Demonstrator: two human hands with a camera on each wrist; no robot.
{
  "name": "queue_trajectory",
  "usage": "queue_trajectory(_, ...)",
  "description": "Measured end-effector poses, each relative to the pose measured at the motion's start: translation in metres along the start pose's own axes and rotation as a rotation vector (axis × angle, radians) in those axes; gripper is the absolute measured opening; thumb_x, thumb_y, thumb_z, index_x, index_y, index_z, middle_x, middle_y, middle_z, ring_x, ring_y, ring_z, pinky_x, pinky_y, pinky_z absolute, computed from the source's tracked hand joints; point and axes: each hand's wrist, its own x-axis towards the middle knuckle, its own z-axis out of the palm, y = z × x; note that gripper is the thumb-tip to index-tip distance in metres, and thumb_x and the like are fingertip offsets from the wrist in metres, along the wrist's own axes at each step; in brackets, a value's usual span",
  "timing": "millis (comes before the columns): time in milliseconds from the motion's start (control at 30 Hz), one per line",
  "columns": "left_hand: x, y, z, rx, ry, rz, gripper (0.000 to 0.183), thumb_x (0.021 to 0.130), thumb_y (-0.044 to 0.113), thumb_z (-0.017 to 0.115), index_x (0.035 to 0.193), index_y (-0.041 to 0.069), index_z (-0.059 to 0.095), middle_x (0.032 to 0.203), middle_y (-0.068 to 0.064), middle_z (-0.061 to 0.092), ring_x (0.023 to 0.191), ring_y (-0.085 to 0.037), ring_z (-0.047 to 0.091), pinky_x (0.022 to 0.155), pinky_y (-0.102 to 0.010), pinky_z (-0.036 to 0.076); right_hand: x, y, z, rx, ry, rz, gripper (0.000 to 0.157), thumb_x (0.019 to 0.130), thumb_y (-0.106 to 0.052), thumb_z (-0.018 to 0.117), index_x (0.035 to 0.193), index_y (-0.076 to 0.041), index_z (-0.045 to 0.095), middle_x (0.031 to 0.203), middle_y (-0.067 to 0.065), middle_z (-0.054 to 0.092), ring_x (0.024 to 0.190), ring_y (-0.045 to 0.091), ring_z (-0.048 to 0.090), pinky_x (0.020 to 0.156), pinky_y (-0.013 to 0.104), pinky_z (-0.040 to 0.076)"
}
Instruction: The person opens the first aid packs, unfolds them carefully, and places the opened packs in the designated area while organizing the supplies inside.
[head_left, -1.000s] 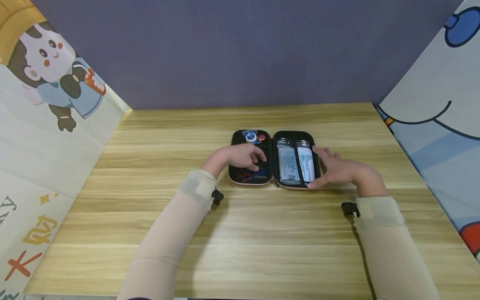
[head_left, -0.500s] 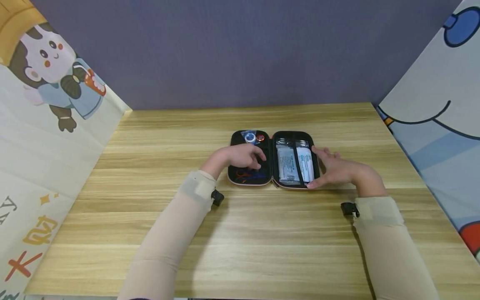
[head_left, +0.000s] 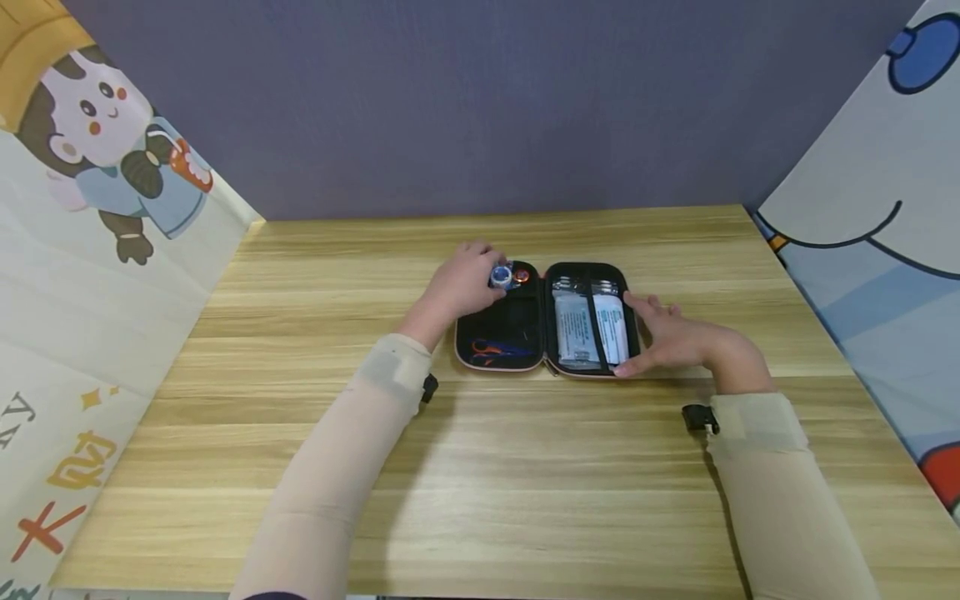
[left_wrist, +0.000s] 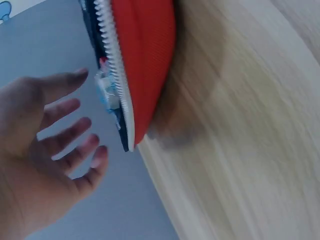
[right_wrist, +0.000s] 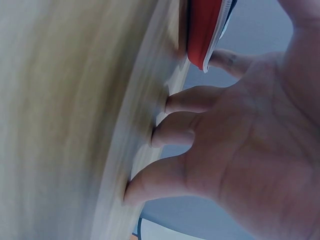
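Note:
An unzipped zip case (head_left: 498,321), black inside and red outside in the wrist views, lies spread flat on the table. At the far corner of its left half my left hand (head_left: 459,283) reaches toward a blue-and-white roll (head_left: 501,277) in clear wrapping. In the left wrist view the left hand (left_wrist: 45,135) has its fingers parted, a gap between them and the roll. My right hand (head_left: 671,337) steadies the case's right edge with thumb and index finger. Its other fingers (right_wrist: 167,177) rest on the tabletop in the right wrist view.
Packets (head_left: 573,329) sit under a black strap in the case's right half. Orange-handled scissors (head_left: 487,347) lie at the near end of the left half, and a small red round item (head_left: 521,276) beside the roll. A wall (head_left: 487,108) stands behind the table (head_left: 525,467).
My left hand has moved from over the middle of the case's left half to its far left corner, uncovering the scissors. The right hand stays put.

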Motion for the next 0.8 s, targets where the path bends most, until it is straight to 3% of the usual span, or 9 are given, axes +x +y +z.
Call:
queue_trajectory(100, 0.001, -0.002, 0.003, 0.08, -0.07, 0.011, 0.065, 0.102, 0.037, 0.072, 0.16, 0.018, 0.049, 0.17, -0.01, 0.039, 0.158, -0.04, 0.034, 0.124, -0.059, 0.041, 0.0, 0.0, 0.0, 0.0, 0.0, 0.001, 0.143, 0.078, -0.061, 0.089, 0.171, -0.012, -0.008, 0.17, 0.04, -0.015, 0.15, 0.074, -0.011, 0.112, 0.092, 0.008)
queue_trajectory(233, 0.002, -0.004, 0.007, 0.11, -0.111, 0.009, 0.063, 0.104, 0.034, 0.069, 0.161, 0.019, 0.048, 0.172, -0.009, 0.039, 0.159, -0.04, 0.032, 0.123, -0.062, 0.041, 0.0, 0.0, 0.0, 0.0, 0.001, 0.003, 0.143, 0.078, -0.061, 0.089, 0.171, -0.012, -0.008, 0.17, 0.04, -0.015, 0.15, 0.074, -0.011, 0.112, 0.091, 0.008)
queue_trajectory(333, 0.002, -0.007, 0.009, 0.106, -0.106, 0.004, 0.053, 0.103, 0.033, 0.07, 0.153, 0.019, 0.057, 0.165, -0.009, 0.05, 0.154, -0.038, 0.042, 0.118, -0.06, 0.047, 0.001, 0.0, 0.0, -0.001, 0.001, 0.003, 0.143, 0.077, -0.061, 0.089, 0.171, -0.012, -0.008, 0.17, 0.04, -0.015, 0.15, 0.074, -0.011, 0.112, 0.091, 0.008)
queue_trajectory(433, 0.001, -0.008, 0.01, 0.103, -0.096, 0.011, 0.042, 0.101, 0.035, 0.073, 0.139, 0.018, 0.067, 0.144, -0.006, 0.066, 0.138, -0.033, 0.055, 0.108, -0.055, 0.054, 0.0, 0.0, 0.0, -0.002, 0.001, 0.002, 0.143, 0.078, -0.061, 0.089, 0.171, -0.011, -0.008, 0.17, 0.04, -0.015, 0.15, 0.074, -0.011, 0.112, 0.092, 0.008)
queue_trajectory(533, -0.001, -0.009, 0.01, 0.112, -0.105, 0.028, 0.038, 0.098, 0.039, 0.077, 0.128, 0.018, 0.07, 0.126, -0.003, 0.071, 0.12, -0.028, 0.061, 0.1, -0.052, 0.056, 0.0, 0.0, 0.0, -0.003, 0.003, 0.003, 0.143, 0.078, -0.061, 0.089, 0.171, -0.011, -0.008, 0.17, 0.04, -0.014, 0.15, 0.074, -0.01, 0.112, 0.091, 0.008)
queue_trajectory(633, -0.005, -0.009, 0.009, 0.109, -0.131, 0.039, 0.038, 0.096, 0.039, 0.08, 0.127, 0.018, 0.071, 0.124, -0.002, 0.072, 0.118, -0.026, 0.064, 0.102, -0.053, 0.055, 0.0, 0.0, 0.0, -0.01, 0.005, 0.004, 0.143, 0.078, -0.062, 0.088, 0.171, -0.012, -0.008, 0.17, 0.04, -0.014, 0.15, 0.074, -0.01, 0.112, 0.091, 0.008)
queue_trajectory(800, -0.014, -0.009, 0.004, 0.082, -0.193, 0.056, 0.037, 0.097, 0.028, 0.078, 0.132, 0.016, 0.071, 0.134, -0.006, 0.072, 0.128, -0.03, 0.065, 0.113, -0.056, 0.051, 0.0, 0.001, 0.001, -0.018, 0.007, 0.005, 0.143, 0.078, -0.063, 0.088, 0.171, -0.012, -0.008, 0.17, 0.04, -0.014, 0.151, 0.073, -0.009, 0.112, 0.091, 0.009)
